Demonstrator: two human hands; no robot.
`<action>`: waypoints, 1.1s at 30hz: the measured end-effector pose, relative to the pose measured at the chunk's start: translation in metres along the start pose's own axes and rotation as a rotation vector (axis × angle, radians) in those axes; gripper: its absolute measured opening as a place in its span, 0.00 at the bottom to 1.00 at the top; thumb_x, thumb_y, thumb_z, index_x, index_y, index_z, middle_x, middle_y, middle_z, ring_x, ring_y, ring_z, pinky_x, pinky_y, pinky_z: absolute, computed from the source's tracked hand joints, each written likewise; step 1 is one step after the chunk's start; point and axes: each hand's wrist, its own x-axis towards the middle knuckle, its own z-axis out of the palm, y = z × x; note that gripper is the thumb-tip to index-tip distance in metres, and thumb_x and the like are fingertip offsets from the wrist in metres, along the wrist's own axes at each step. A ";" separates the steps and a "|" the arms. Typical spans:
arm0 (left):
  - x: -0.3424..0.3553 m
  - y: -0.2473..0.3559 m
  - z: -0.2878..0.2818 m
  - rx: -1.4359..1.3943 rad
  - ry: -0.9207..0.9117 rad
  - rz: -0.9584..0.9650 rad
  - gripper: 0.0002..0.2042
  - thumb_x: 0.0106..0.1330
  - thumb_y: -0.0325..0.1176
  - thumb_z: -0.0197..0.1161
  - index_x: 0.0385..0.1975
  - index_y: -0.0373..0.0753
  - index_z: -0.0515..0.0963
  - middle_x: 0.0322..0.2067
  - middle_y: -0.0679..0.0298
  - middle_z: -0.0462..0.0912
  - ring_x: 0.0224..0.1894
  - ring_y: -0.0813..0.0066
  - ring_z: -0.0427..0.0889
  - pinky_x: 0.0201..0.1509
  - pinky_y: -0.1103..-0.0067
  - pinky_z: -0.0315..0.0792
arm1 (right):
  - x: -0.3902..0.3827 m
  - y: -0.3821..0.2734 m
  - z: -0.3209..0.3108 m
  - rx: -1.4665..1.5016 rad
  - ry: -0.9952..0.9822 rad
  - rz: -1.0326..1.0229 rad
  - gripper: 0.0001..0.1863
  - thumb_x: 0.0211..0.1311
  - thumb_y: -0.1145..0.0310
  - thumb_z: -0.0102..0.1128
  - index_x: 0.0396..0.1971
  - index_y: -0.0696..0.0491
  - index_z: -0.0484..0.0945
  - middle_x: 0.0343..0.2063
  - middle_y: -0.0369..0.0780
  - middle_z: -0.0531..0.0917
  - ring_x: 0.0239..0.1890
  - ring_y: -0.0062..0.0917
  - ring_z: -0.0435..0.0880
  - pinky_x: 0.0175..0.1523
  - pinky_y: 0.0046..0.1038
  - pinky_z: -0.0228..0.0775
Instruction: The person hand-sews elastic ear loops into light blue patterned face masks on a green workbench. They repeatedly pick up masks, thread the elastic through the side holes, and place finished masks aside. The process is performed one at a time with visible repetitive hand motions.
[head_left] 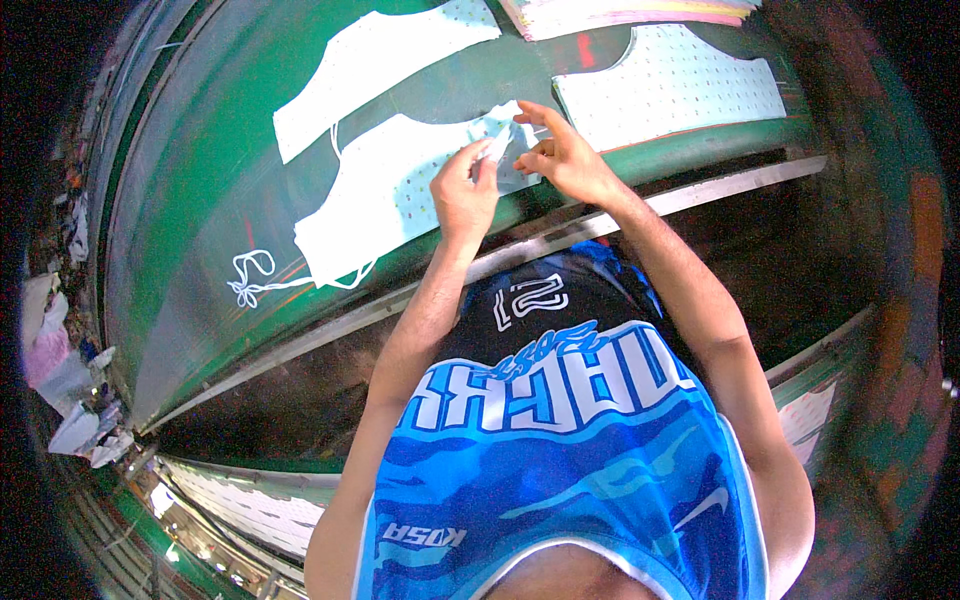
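A white cut cloth piece (375,185) with small coloured dots and a curved edge lies on the green table in front of me. Its right end is raised and bunched between my two hands. My left hand (467,195) pinches a fold of it between thumb and fingers. On the other side of the fold, my right hand (568,160) has thumb and forefinger apart, its fingertips against the cloth. White cord (335,285) trails from the piece's lower left corner and ends in a loose tangle (243,285).
Another white cut piece (385,70) lies farther off, and a dotted pile (675,90) sits to the right. Behind them is a stack of white, pink and yellow sheets (630,12). A metal rail (700,195) edges the green table (190,210). Crumpled scraps (75,390) lie far left.
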 end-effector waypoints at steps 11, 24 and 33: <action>0.025 -0.027 -0.012 -0.460 -0.024 -0.383 0.13 0.73 0.22 0.67 0.55 0.29 0.81 0.40 0.64 0.88 0.40 0.83 0.83 0.45 0.83 0.76 | 0.000 0.019 0.011 -0.373 0.290 0.066 0.20 0.75 0.58 0.64 0.49 0.62 0.84 0.34 0.44 0.90 0.31 0.26 0.89 0.37 0.31 0.82; 0.031 -0.015 -0.019 -0.799 -0.002 -0.542 0.10 0.75 0.27 0.67 0.52 0.34 0.81 0.37 0.69 0.86 0.34 0.87 0.79 0.37 0.85 0.70 | 0.028 0.030 0.039 0.596 0.080 0.495 0.18 0.72 0.54 0.67 0.42 0.56 0.83 0.33 0.36 0.84 0.25 0.19 0.75 0.30 0.24 0.68; 0.028 -0.017 -0.024 -0.679 -0.019 -0.455 0.11 0.74 0.25 0.67 0.53 0.32 0.81 0.40 0.66 0.87 0.37 0.85 0.82 0.42 0.84 0.74 | 0.020 -0.002 0.031 0.280 0.230 0.297 0.12 0.67 0.62 0.73 0.37 0.52 0.80 0.32 0.33 0.83 0.32 0.17 0.79 0.38 0.24 0.70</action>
